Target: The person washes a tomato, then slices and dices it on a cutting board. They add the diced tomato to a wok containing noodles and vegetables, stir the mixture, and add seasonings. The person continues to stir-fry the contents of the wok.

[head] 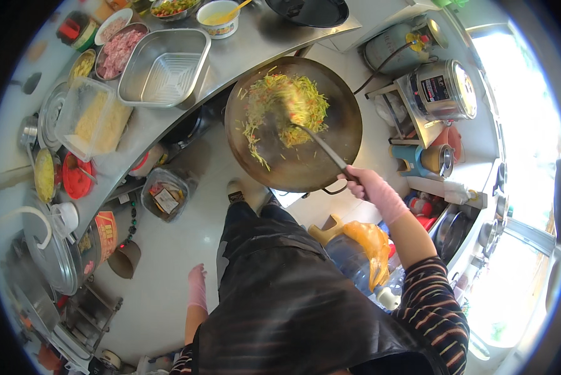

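A large round wok [322, 164] holds shredded green vegetables [311, 101] with red bits, spread over its far half. My right hand [372, 190], in a pink glove, grips the dark handle of a long metal cooking utensil [325, 147]. The utensil's head is blurred among the food, so its exact shape cannot be told. My left hand [197, 281], also in a pink glove, hangs low beside my left hip with its fingers loosely bent, touching nothing.
A steel counter [243, 56] at upper left bears a steel tray [165, 70], raw meat [121, 51] and a plastic box [93, 122]. A waste bin [166, 194] stands on the floor. At right are a gas cylinder [388, 49], a steel drum [442, 91] and a plastic bottle [348, 258].
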The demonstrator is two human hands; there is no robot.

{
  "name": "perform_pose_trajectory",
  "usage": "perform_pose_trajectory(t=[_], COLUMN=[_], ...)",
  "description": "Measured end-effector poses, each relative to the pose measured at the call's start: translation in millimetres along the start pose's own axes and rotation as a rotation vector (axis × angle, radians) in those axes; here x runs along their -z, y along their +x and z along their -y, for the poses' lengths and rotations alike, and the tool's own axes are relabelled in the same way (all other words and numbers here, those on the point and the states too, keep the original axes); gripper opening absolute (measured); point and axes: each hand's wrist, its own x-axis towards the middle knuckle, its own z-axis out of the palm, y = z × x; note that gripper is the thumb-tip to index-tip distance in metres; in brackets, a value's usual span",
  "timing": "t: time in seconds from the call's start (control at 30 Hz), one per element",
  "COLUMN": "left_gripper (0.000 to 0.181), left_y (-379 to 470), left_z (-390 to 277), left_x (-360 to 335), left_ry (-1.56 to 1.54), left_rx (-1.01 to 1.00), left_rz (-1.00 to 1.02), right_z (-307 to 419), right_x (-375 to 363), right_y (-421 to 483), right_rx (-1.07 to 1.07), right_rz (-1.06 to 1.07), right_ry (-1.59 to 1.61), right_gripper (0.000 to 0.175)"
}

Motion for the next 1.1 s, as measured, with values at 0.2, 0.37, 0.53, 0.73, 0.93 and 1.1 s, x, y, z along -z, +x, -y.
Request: perform_pose_trajectory(t=[0.2,0.37,0.53,0.73,0.93,1.1], left_gripper=[0.036,0.037,0.035,0.037,0.038,0.038], left_y=[3,-2,-1,1,16,13], left_z=[-25,-21,3,15,-20,-57], left_x=[-31,-36,-20,-2,-22,-46], left_ry=[-0.03,-0.045,-0.068,0.065,0.151,0.037], left_rx=[-0.022,-0.048,0.047,0.059,-0.008,-0.078], left_rz=[0.035,0.073,0.014,-0.002,0.059,0.089], right_z=[7,14,-1,-23,-13,31], right_x=[29,40,11,-3,48,72], right_y=[-88,-70,32,53,-38,-78], right_rx=[-0.201,-0.06,0.339,0.537,0.672,0.337], right_rz=[-0.184,-0.475,-0.88,-1.05,-1.185,-0.828], right_ry=[-0.376,-1.518,-1.485,-1.618,-2.243,-1.926], right_gripper=[0.036,0.041,0.04,0.034,0.036,0.034])
